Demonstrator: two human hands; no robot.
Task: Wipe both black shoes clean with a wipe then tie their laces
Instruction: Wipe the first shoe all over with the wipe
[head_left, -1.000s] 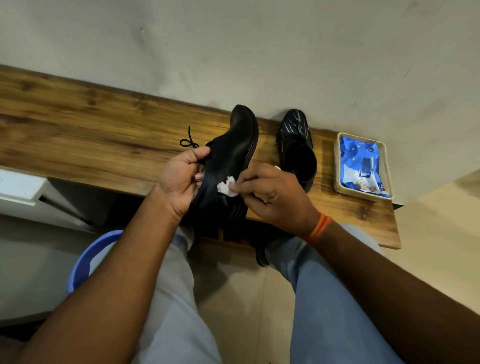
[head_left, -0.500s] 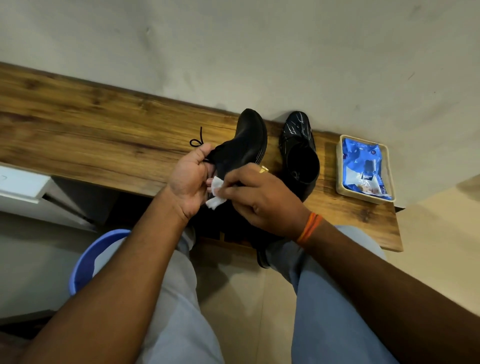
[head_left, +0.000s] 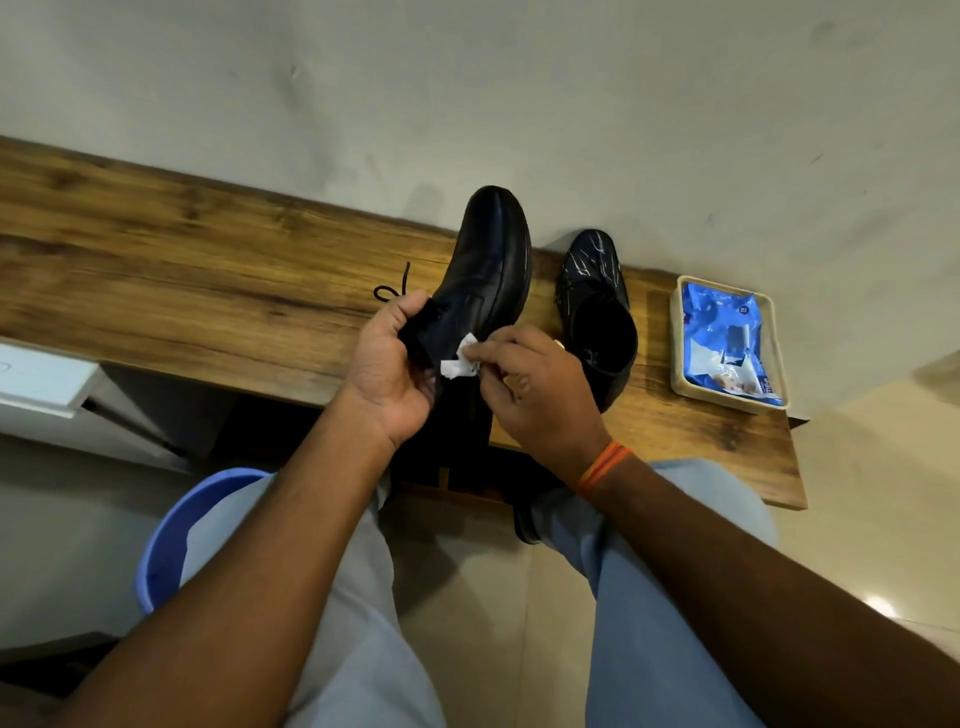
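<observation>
My left hand (head_left: 387, 364) grips a black shoe (head_left: 485, 270) at its opening and holds it tilted on its side above the wooden bench (head_left: 156, 270), toe toward the wall. A loose lace (head_left: 392, 288) hangs by my left thumb. My right hand (head_left: 535, 384) pinches a small white wipe (head_left: 460, 361) against the shoe's side. The second black shoe (head_left: 597, 306), streaked with white marks on its toe, stands upright on the bench just to the right.
A beige tray (head_left: 727, 400) holding a blue wipes packet (head_left: 727, 332) sits at the bench's right end. A blue bucket (head_left: 171, 540) stands on the floor beside my left knee. A white drawer front (head_left: 41, 379) juts out at left. The wall runs right behind the bench.
The held shoe has swung so its toe points further up toward the wall. My right hand with the wipe has shifted a little right along the shoe's side.
</observation>
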